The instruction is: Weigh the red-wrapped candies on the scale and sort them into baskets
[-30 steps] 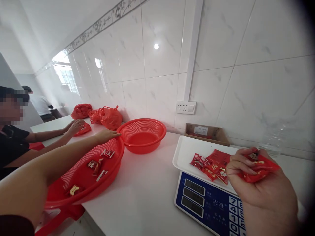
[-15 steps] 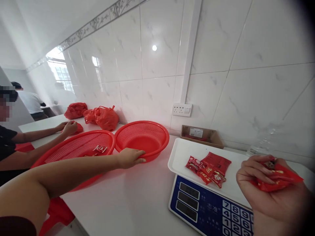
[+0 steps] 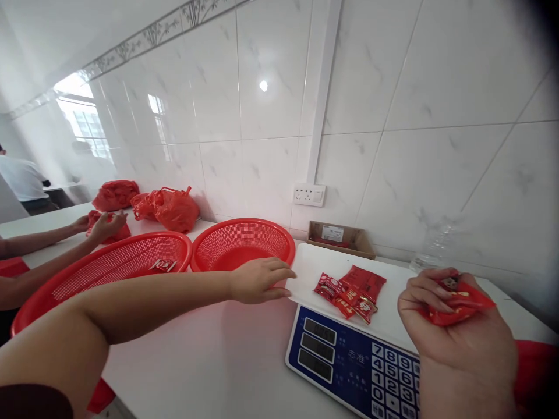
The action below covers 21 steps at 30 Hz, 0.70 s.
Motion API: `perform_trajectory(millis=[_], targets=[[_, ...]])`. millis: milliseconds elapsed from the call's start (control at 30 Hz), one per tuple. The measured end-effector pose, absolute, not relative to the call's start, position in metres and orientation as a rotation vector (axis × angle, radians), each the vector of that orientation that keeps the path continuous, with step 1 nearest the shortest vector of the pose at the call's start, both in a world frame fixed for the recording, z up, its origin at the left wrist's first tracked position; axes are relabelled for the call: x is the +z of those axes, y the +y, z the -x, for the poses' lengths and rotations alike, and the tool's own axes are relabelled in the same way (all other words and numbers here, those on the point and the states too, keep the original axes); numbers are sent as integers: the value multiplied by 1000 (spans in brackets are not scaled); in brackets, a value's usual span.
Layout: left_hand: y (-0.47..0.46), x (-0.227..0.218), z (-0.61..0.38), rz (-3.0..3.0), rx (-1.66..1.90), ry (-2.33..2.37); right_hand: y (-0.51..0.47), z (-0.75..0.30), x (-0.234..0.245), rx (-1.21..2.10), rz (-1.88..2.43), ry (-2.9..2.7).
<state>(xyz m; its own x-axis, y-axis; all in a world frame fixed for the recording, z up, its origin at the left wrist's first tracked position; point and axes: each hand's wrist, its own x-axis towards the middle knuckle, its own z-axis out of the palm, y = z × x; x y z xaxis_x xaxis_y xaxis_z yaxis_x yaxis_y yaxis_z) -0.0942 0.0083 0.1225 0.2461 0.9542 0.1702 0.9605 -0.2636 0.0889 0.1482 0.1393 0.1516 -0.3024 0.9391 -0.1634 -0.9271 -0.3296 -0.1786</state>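
Two red plastic mesh baskets stand at your left, partly behind your forearm; an open brown cardboard box sits beyond the white rectangular tray on the blue scale. The white table runs along marbled wall tiles. Glossy red packets, some gold-printed, lie bunched on that tray. Your left hand, empty, fingers apart, is at its left rim; your right hand clamps a crumpled red packet near its right side.

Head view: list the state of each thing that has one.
Left hand, open
Right hand, closed around red wrapping
Scale, on, faint digits showing
Packets on tray, bunched together
Cardboard box, open-topped
Left basket, upright, holding a packet
Right basket, upright
Wall switch, setting unclear
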Motion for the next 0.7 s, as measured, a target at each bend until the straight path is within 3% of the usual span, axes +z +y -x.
perform_trajectory(millis=[333, 700], targets=[[113, 102, 38, 2624, -55, -1947, 133, -150, 157, 1851, 242, -124], [104, 123, 74, 2127, -149, -2189, 134, -153, 159, 1804, 254, -136]])
